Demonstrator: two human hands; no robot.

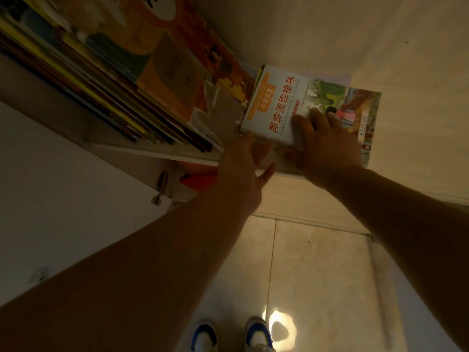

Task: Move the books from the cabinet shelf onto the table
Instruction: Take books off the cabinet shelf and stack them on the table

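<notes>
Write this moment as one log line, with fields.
phase: grasping | right hand: on white book | left hand: open, under stack edge | shelf: books remain

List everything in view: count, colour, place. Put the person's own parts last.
White book: one, white cover with orange band and red characters, at the shelf's right end, on other books.
Green picture book: one, green and red cover, beneath the white book.
Leaning books: many, count unclear, mostly orange and yellow, left on the shelf.
Cabinet shelf: one, white, front edge below the books.
Hinge: one, metal, lower left of the shelf.
Red item: one, under the shelf, unclear.
Floor tiles: beige, below.
Shoes: two, white and blue, bottom edge.
Left hand: open, under the white book's corner.
Right hand: gripping the white book.
</notes>
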